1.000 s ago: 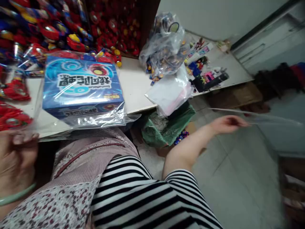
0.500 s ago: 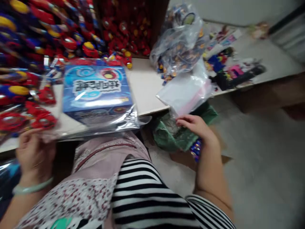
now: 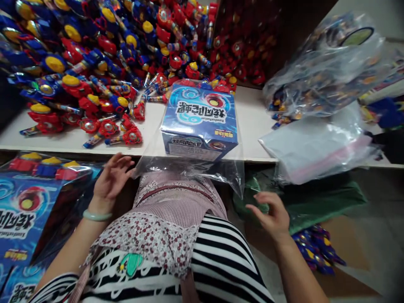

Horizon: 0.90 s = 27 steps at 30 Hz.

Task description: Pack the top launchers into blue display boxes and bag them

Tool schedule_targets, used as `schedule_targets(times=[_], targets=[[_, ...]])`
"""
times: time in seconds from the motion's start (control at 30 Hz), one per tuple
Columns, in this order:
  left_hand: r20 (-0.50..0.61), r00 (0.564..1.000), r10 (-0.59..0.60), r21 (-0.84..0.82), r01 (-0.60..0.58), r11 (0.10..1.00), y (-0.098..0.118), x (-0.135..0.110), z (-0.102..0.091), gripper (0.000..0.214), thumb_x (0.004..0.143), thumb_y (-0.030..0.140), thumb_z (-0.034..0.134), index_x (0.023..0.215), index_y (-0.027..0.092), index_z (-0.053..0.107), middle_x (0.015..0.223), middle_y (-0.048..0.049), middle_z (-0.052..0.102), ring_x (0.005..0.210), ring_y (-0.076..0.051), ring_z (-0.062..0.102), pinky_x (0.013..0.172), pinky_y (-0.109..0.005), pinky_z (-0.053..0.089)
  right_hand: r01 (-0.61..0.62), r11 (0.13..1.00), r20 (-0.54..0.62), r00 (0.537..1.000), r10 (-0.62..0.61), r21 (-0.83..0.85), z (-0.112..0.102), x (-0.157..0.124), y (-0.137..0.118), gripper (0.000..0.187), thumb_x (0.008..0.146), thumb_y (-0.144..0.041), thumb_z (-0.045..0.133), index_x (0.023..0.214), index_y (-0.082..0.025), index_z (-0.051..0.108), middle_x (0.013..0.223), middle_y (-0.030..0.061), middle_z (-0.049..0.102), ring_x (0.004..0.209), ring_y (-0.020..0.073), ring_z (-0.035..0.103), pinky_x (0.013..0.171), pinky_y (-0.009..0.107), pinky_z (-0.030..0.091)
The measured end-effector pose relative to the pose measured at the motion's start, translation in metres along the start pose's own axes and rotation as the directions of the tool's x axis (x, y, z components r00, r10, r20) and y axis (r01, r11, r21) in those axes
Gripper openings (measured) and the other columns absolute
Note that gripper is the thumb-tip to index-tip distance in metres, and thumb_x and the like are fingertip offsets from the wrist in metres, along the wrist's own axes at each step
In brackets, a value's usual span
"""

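Observation:
A blue printed box point(image 3: 202, 113) sits on the white table's front edge inside a clear plastic bag point(image 3: 230, 172). The slack end of that bag hangs over the edge towards my apron. My left hand point(image 3: 113, 179), with a pale bangle on the wrist, is open beside the bag's left corner; whether its fingertips touch the film I cannot tell. To the right of the bag, below table height, my right hand point(image 3: 271, 212) is open, thumb and fingers apart and nothing between them.
Red and blue toys point(image 3: 104, 101) heap across the back left, with a carton of red ones behind. At right lie a clear bag of small items point(image 3: 322, 84) and a stack of flat plastic bags point(image 3: 312, 143). Bagged blue boxes point(image 3: 25, 210) stand low left; a green sack point(image 3: 325, 202) hangs low right.
My left hand has come inward from the red toys to the bag's left corner. My right hand has left the flat plastic bags and dropped lower. The view has swung left.

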State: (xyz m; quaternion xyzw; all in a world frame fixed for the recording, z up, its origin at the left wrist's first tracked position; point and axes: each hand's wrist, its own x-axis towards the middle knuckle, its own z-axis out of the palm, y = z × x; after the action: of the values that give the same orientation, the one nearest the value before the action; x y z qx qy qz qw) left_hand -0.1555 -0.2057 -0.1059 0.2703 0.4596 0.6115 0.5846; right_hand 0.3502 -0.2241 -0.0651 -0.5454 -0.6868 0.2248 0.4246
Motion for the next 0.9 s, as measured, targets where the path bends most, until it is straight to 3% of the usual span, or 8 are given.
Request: schedule_targets(times=[0.07,0.1,0.2,0.4,0.53,0.63,0.7,0.9], targets=[[0.092,0.961,-0.26,0.016,0.26,0.966,-0.004,0.003,0.01,0.066,0.075,0.08,0.065,0.099,0.02,0.078,0.102,-0.0136,0.075,0.094,-0.026,0.07,0.081,-0.041,0.06,-0.364,0.894,0.135,0.931,0.34,0.261,0.011,0.007,0.0,0.061,0.071,-0.081,0.066,0.087,-0.023,0.069,0.078,0.0055,0.07,0.071,0.02,0.068,0.064,0.035,0.057],[0.16,0.922,-0.353,0.043,0.35,0.936,-0.004,0.006,0.017,0.079,0.073,0.087,0.058,0.096,0.014,0.079,0.097,-0.018,0.075,0.09,-0.028,0.07,0.079,-0.042,0.059,-0.529,0.778,0.319,0.842,0.434,0.338,0.02,0.014,-0.003,0.078,0.07,-0.093,0.052,0.093,-0.021,0.071,0.082,0.0089,0.071,0.074,0.0218,0.069,0.067,0.037,0.058],[0.287,0.888,-0.361,0.035,0.367,0.93,0.001,0.022,0.041,0.089,0.072,0.092,0.05,0.094,0.011,0.078,0.089,-0.0203,0.074,0.083,-0.029,0.07,0.075,-0.042,0.057,-0.785,0.506,0.678,0.591,0.437,0.358,0.044,0.039,-0.02,0.105,0.065,-0.103,0.028,0.101,-0.016,0.074,0.087,0.0132,0.071,0.082,0.0245,0.069,0.075,0.042,0.059],[0.329,0.872,-0.362,0.054,0.366,0.929,-0.005,0.03,0.048,0.052,0.08,0.066,0.071,0.096,0.017,0.077,0.079,-0.0102,0.072,0.072,-0.02,0.068,0.071,-0.033,0.055,-0.721,0.466,0.511,0.693,0.51,0.512,0.054,0.06,-0.035,0.063,0.072,-0.081,0.066,0.097,-0.024,0.07,0.054,-0.0104,0.025,0.048,0.01,0.028,0.054,0.029,0.047],[0.493,0.672,-0.552,0.109,0.582,0.806,-0.023,0.008,0.046,0.069,0.084,0.075,0.059,0.101,0.011,0.078,0.094,-0.0175,0.076,0.082,-0.023,0.072,0.076,-0.033,0.055,-0.709,0.38,0.512,0.698,0.501,0.594,0.052,0.055,-0.032,0.048,0.072,-0.063,0.08,0.1,-0.026,0.07,0.054,-0.0124,0.014,0.048,0.0074,0.013,0.051,0.024,0.041],[0.624,0.569,-0.536,0.002,0.684,0.73,-0.026,-0.001,0.07,0.086,0.087,0.08,0.048,0.121,0.004,0.07,0.123,-0.0256,0.069,0.107,-0.028,0.07,0.093,-0.037,0.052,-0.727,0.269,0.571,0.671,0.474,0.632,0.049,0.055,-0.032,0.041,0.076,-0.052,0.082,0.104,-0.027,0.07,0.055,-0.0121,0.005,0.047,0.0065,0.008,0.048,0.021,0.036],[0.654,0.587,-0.476,-0.14,0.713,0.687,-0.025,-0.001,0.094,0.088,0.088,0.079,0.046,0.125,0.002,0.066,0.127,-0.027,0.067,0.112,-0.032,0.068,0.096,-0.041,0.051,-0.73,0.246,0.591,0.668,0.453,0.637,0.047,0.056,-0.031,0.041,0.076,-0.053,0.081,0.106,-0.026,0.07,0.056,-0.012,0.001,0.047,0.0061,0.004,0.046,0.021,0.032],[0.312,0.877,-0.366,-0.549,0.481,0.684,-0.024,0.0,0.138,0.026,0.103,0.028,0.049,0.099,0.012,0.069,0.076,-0.0045,0.067,0.072,-0.013,0.067,0.073,-0.025,0.054,-0.683,0.3,0.561,0.724,0.4,0.666,0.046,0.058,-0.022,0.072,0.056,-0.077,0.082,0.107,-0.028,0.071,0.057,-0.0135,0.0,0.051,0.0052,-0.003,0.045,0.023,0.025]])
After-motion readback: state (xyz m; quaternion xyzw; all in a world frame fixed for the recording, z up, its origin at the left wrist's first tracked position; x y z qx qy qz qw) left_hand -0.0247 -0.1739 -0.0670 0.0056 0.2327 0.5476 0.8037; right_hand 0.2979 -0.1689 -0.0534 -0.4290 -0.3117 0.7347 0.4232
